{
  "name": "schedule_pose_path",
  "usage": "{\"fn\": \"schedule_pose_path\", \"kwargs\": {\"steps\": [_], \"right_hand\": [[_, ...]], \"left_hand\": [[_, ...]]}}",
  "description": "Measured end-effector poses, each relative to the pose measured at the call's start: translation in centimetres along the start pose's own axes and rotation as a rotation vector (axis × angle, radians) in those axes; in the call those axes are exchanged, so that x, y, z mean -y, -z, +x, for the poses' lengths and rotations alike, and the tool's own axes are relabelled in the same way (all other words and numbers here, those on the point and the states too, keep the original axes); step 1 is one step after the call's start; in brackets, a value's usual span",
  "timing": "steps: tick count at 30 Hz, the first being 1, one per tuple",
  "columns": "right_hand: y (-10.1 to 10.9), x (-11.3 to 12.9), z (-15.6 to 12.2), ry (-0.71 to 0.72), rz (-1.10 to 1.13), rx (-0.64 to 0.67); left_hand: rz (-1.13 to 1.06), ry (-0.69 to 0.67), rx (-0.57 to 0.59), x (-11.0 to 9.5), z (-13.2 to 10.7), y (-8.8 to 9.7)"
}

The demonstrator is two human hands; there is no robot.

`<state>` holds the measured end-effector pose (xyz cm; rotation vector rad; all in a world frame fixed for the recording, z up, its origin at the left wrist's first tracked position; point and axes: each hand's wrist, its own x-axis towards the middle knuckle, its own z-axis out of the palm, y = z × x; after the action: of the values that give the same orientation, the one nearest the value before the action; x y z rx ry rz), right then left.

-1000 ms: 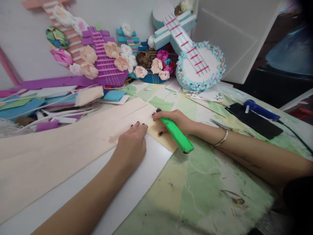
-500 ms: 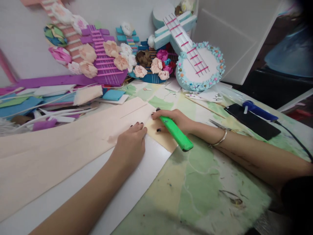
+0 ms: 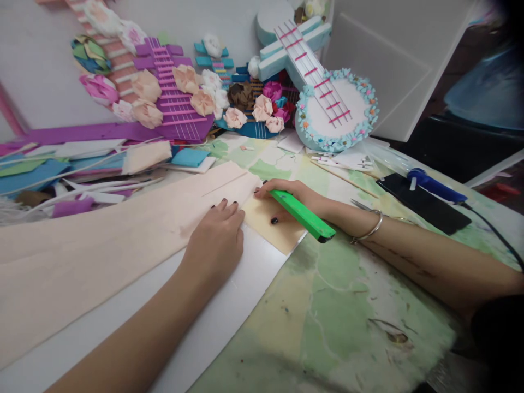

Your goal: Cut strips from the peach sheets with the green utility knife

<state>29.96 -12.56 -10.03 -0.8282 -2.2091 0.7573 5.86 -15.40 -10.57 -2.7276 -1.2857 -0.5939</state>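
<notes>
My right hand [image 3: 292,197] grips a green utility knife [image 3: 303,214], its black-tipped rear end pointing toward me and to the right. The knife's front end is at the far right end of a long peach-coloured sheet [image 3: 123,234]; its blade is too small to make out. My left hand [image 3: 216,232] lies flat with fingers stretched out, pressing on the peach sheet. Beneath that sheet are a white board [image 3: 229,295] and a pale yellow piece [image 3: 272,226], which shows between my two hands. A short slit or line runs along the peach sheet's far edge.
Decorated model string instruments, including a light-blue one [image 3: 339,109] and a purple one [image 3: 184,123], lean at the back. Coloured scraps [image 3: 36,174] pile up at left. Scissors [image 3: 360,204], a wooden stick [image 3: 344,179], a black slab [image 3: 421,202] and a blue corded glue gun [image 3: 436,185] lie right.
The knife's rear end has swung right and slightly up as my right hand turned. My left hand has shifted slightly left, its fingers a bit more spread.
</notes>
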Motion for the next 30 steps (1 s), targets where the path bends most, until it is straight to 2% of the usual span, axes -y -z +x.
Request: {"fn": "schedule_pose_path", "kwargs": {"steps": [10,20,30], "right_hand": [[-0.2,0.0,-0.3,0.024,-0.068,-0.003],[-0.3,0.0,-0.4,0.026,-0.083,-0.024],[-0.3,0.0,-0.3,0.048,-0.071,-0.004]], "left_hand": [[0.088,0.033,0.056,0.7,0.3,0.5],[0.051,0.113,0.021,1.0,0.5,0.3],[0.034,0.115,-0.010,0.9,0.5,0.1]]}}
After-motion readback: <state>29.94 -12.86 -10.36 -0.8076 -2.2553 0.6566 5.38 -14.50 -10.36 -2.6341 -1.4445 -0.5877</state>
